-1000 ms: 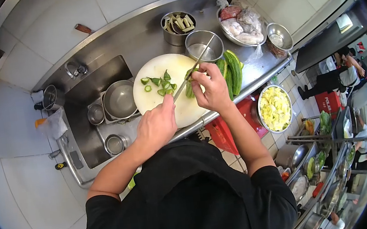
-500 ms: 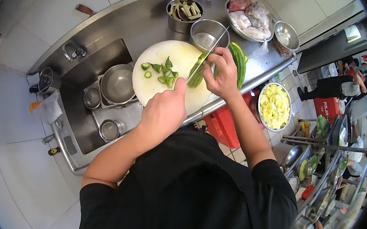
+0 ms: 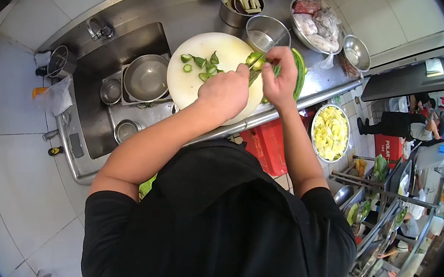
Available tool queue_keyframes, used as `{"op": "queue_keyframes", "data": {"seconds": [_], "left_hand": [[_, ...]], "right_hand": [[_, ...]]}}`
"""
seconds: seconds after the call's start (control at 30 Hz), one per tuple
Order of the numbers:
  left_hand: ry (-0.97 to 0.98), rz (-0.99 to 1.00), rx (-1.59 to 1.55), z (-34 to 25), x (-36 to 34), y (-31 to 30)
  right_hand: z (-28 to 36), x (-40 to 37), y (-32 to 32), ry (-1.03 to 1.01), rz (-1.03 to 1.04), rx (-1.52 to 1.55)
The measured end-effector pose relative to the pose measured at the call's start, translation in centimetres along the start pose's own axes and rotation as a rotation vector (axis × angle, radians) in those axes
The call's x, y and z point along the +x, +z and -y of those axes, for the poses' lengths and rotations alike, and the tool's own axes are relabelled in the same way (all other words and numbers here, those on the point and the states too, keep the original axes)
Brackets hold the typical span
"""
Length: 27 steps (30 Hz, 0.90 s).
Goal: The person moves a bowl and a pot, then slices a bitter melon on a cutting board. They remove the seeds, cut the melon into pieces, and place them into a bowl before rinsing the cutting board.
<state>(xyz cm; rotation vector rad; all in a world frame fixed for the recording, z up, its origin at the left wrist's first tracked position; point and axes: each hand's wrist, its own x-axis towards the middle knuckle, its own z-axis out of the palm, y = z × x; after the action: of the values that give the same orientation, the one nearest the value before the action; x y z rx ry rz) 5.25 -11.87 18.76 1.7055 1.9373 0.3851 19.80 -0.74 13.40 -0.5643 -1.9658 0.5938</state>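
One knife (image 3: 281,39) in left hand (image 3: 226,91), cucumber (image 3: 253,60) under right hand (image 3: 279,80)

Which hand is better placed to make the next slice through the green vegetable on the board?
Left. The left hand holds the knife, its blade over the green vegetable on the cutting board; the right hand only steadies that vegetable.
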Motion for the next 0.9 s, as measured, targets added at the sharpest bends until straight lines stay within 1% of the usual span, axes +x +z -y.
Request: {"op": "queue_keyframes", "data": {"seconds": [0.03, 0.1, 0.17, 0.23, 0.33, 0.37, 0.43, 0.5, 0.6, 0.7, 0.8, 0.9], "left_hand": [[-0.009, -0.001, 0.001, 0.0, 0.1, -0.1], [-0.003, -0.020, 0.006, 0.1, 0.5, -0.1], [0.027, -0.048, 0.018, 0.6, 0.9, 0.1], [0.046, -0.055, 0.066, 0.7, 1.2, -0.2], [0.063, -0.070, 0.086, 1.1, 2.3, 0.1], [0.064, -0.075, 0.082, 1.4, 2.8, 0.6], [0.063, -0.067, 0.094, 2.8, 4.6, 4.2], [0.055, -0.061, 0.094, 2.9, 5.1, 4.9], [0.042, -0.042, 0.078, 2.8, 5.0, 4.9], [0.010, 0.015, 0.063, 3.7, 6.4, 6.6], [-0.063, 0.122, 0.034, 4.8, 7.2, 9.6], [-0.061, 0.144, 0.058, 4.8, 7.5, 10.1]], "right_hand": [[0.0, 0.6, -0.4, 0.005, -0.028, -0.024], [1.0, 4.0, -0.5, -0.203, 0.014, -0.160], [0.1, 5.1, 0.1, -0.264, 0.147, -0.245], [-1.7, 5.2, 0.9, -0.198, 0.368, -0.273], [-2.9, 4.9, 2.1, -0.141, 0.272, -0.223], [-3.3, 4.7, 2.5, -0.134, 0.205, -0.219], [-3.6, 4.7, 2.6, -0.110, 0.183, -0.183], [-4.3, 5.2, 3.0, -0.124, 0.127, -0.141], [-5.0, 4.8, 2.8, -0.047, 0.163, -0.037], [-5.5, 4.2, 3.4, 0.138, 0.093, 0.059], [-4.2, 4.0, 3.2, 0.153, 0.143, 0.045], [-4.0, 3.7, 2.8, 0.159, 0.042, 0.079]]}}
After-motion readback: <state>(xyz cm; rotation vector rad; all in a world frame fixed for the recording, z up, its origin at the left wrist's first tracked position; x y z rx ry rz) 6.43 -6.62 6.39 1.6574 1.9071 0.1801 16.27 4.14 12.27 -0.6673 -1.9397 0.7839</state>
